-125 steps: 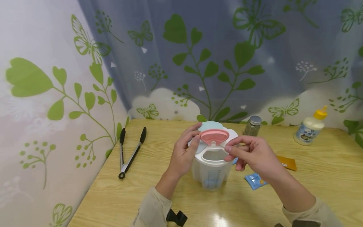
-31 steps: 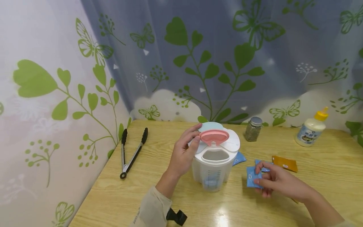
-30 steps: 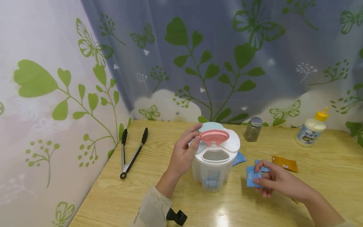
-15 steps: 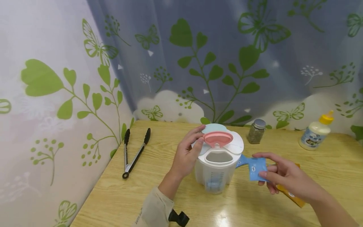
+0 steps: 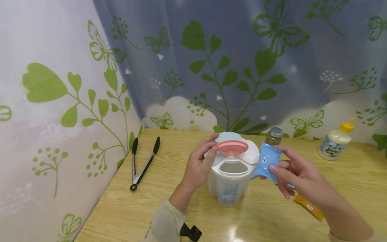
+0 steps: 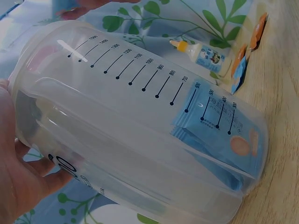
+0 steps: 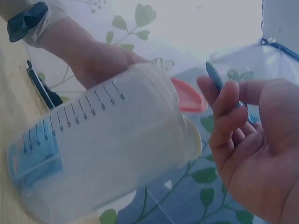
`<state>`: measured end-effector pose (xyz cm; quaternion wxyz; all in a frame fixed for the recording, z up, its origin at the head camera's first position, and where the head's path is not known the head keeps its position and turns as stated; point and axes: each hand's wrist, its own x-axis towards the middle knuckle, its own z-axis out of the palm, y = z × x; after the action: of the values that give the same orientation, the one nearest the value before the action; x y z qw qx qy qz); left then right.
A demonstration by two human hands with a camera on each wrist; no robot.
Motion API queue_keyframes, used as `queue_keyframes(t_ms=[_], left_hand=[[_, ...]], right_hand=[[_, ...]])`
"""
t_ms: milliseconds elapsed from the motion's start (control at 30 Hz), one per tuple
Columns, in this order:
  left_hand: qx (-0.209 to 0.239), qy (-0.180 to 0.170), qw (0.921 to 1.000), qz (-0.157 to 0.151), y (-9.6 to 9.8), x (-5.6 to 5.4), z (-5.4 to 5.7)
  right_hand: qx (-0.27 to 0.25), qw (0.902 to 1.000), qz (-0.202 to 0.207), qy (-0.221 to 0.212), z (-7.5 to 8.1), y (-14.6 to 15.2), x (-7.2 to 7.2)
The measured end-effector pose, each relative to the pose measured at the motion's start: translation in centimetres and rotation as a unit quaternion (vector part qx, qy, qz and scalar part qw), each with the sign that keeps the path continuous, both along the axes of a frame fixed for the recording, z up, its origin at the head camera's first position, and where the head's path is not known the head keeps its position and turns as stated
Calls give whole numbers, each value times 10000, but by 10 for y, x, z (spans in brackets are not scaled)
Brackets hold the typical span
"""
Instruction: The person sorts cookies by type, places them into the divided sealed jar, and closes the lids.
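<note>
A clear storage container (image 5: 214, 185) with measuring marks stands upright on the table. On its white lid (image 5: 251, 152) a pink flap (image 5: 232, 147) is raised, baring an opening at the front. My left hand (image 5: 198, 164) holds the container's left side near the lid, thumb at the lid's edge. A blue snack packet (image 6: 215, 126) lies at the container's bottom, seen through the wall in the left wrist view. My right hand (image 5: 305, 176) pinches another blue packet (image 5: 267, 161) between thumb and fingers, just right of the lid and above the table.
Black-tipped tongs (image 5: 143, 168) lie spread at the left. An orange packet (image 5: 309, 207) rests below my right hand. Behind stand a silver-lidded jar (image 5: 274, 136) and a yellow-capped bottle (image 5: 335, 144). Patterned curtains (image 5: 169, 74) close off the back and left.
My right hand has moved from the lid down to the table's right side, then raised a blue packet up and left toward the lid. My left hand has stayed on the container.
</note>
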<state>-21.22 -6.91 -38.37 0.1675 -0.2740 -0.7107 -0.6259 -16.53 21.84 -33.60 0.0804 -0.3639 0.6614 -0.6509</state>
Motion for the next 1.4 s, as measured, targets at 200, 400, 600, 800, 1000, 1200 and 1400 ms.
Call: queue_keyframes(t_ms=[200,400,600,800,1000,1200,1400], left_hand=[[8,-3,10000,0,-1,1,-1],[-22,12,10000,19,-2,1,-1],[-66,10,10000,62,-1,2,-1],[-23,71,10000,43,-1,0,0],[0,42,10000,64,-1,1,0],[8,83,10000,39,0,2,0],[-38,6,10000,68,0,1,1]], right_hand=[[270,9962,-820,145,11,-31,-1],[468,9928,-1103,71,16,-52,-3],[865,9876,-1307,-91,11,-60,-2],[823,9897,-1155,-213,8,-57,-6],[400,9951,-792,-438,2,-47,-11],[-2005,9755,-221,-877,-18,-35,-20],[-2996,9415,-629,-1407,-37,-24,-28]])
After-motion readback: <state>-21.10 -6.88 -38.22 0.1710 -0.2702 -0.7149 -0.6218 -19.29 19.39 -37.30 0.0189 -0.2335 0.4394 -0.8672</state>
